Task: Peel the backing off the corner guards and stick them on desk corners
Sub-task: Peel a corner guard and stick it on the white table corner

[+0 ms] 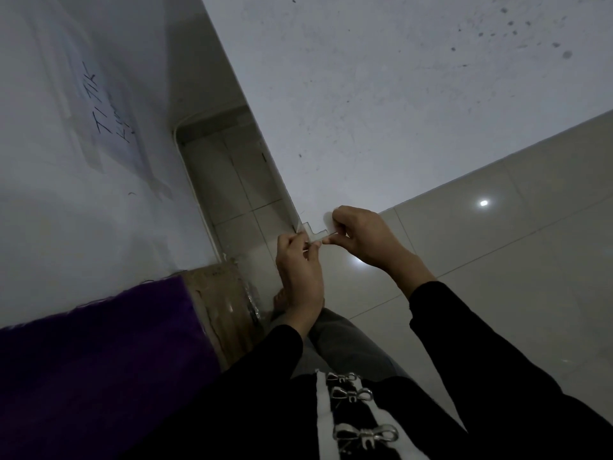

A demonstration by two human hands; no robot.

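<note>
Pinching clear corner guard (314, 231) from both sides, as I see it: left hand (300, 263) fingertips clamped on its lower edge; right hand (363, 239) thumb and forefinger nipping its right end, other fingers curled; guard sits right at near corner of white desk (381, 111), contact with edge I cannot tell; black sleeves (497, 360) behind wrists; beige floor tiles (530, 260) below; purple cloth (99, 360) and taped cardboard parcel (222, 303) lower left; handwritten sheet (106, 107) on white surface (49, 210) at left.
</note>
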